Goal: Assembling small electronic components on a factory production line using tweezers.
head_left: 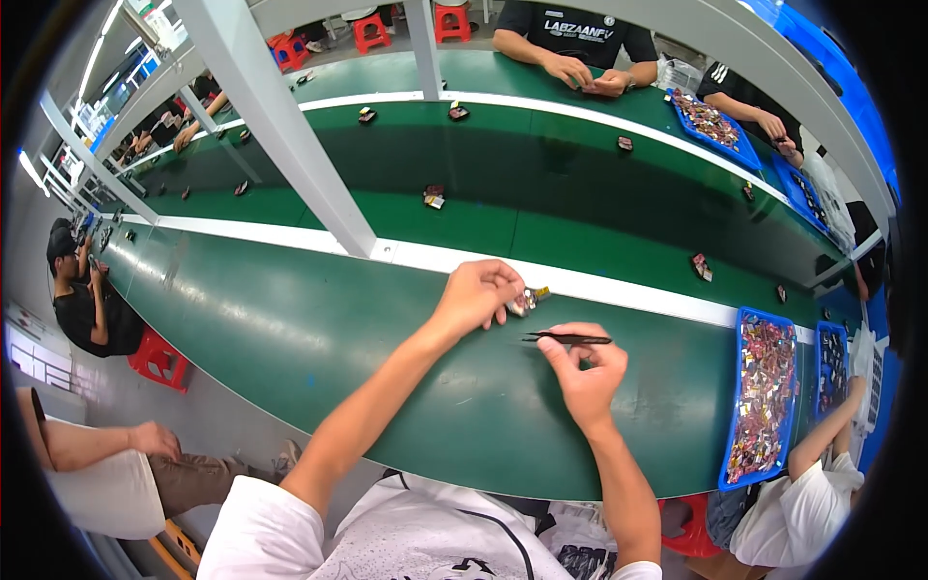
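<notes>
My left hand (pixel 478 295) is closed, its thumb and fingertips pinching a small electronic part (pixel 525 302) with a pale body and a yellow tab. The part is at the far side of the green worktable (pixel 425 406), close to the white rail; its details are too small to make out. In my right hand (pixel 592 372) is a pair of black tweezers (pixel 585 339), gripped between thumb and fingers. The tweezers' tips point left, apart from the part and a little nearer to me.
Beyond the white rail (pixel 445 255), a dark green conveyor belt (pixel 541 193) carries several small parts, one (pixel 433 196) straight ahead. A blue tray (pixel 764 396) heaped with small parts stands at the right. A grey post (pixel 290 135) rises left of centre. Co-workers sit around.
</notes>
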A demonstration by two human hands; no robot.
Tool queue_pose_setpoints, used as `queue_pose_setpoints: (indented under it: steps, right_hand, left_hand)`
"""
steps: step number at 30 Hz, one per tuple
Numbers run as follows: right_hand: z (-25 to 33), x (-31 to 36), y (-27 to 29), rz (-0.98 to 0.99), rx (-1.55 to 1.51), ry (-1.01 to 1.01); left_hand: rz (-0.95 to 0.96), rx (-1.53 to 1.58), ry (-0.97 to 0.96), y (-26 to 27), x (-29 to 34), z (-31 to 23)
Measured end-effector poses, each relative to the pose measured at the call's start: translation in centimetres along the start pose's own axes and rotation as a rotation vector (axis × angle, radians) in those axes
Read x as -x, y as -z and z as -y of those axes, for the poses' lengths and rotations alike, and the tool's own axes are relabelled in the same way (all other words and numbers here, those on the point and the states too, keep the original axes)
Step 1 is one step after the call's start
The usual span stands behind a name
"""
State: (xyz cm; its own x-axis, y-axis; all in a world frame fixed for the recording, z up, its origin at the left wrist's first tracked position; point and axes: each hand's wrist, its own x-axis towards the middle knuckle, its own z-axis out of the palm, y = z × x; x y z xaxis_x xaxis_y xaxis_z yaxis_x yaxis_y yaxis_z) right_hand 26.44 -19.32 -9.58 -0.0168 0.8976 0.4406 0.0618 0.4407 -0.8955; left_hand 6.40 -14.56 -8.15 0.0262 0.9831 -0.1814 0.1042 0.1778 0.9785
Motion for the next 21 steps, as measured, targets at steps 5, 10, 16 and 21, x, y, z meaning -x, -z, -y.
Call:
queue_pose_setpoints:
  steps: [5, 10, 16, 21]
  right_hand:
    - [-1.3, -0.4, 1.1, 0.032, -0.078, -0.131]
    - [-1.9, -0.6, 1.4, 0.06, -0.034, -0.127]
    - [-2.3, -0.7, 2.1, 0.047, 0.117, -0.05]
    - [-2.2, -0.9, 2.6, 0.053, 0.173, -0.033]
  left_hand:
    - [-0.059, 0.048, 0.004, -1.2, 3.9, 1.7]
    - [-0.126, 0.139, -0.071, -2.9, 4.2, 2.0]
    - [-0.154, 0.127, -0.154, -3.8, 3.8, 2.8]
    - [-0.163, 0.113, -0.154, -4.5, 3.5, 2.6]
